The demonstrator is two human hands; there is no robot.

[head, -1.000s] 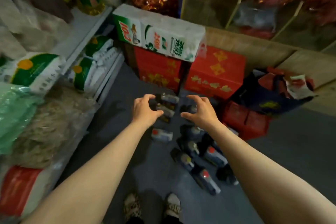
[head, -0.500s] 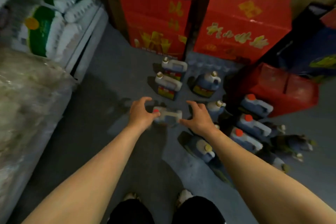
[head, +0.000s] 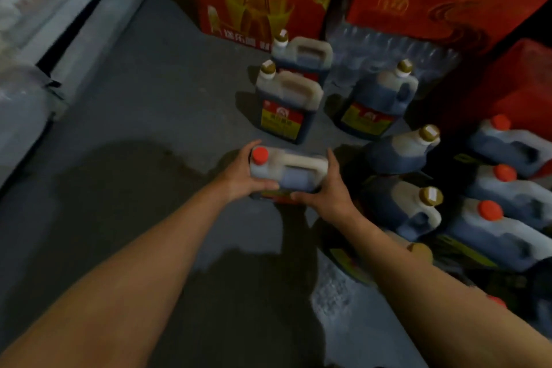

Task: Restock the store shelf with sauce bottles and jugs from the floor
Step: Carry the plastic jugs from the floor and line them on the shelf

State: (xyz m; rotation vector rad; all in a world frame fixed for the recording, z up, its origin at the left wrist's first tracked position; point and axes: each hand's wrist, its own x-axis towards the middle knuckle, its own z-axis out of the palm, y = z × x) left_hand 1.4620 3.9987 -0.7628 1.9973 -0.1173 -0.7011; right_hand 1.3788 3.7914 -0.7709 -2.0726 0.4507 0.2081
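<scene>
Hands grip one dark plastic sauce jug with a red cap (head: 288,172) from either side: left hand (head: 239,176) curled round its cap end, right hand (head: 325,191) round its far end, low over the grey floor (head: 134,129). More dark jugs (head: 400,152) stand just right.

both hands grip a red-capped sauce jug (head: 288,172) on the grey floor (head: 134,129): left hand (head: 242,176) at its cap end, right hand (head: 325,191) at its handle end; gold-capped jugs (head: 285,105) stand just beyond.
</scene>
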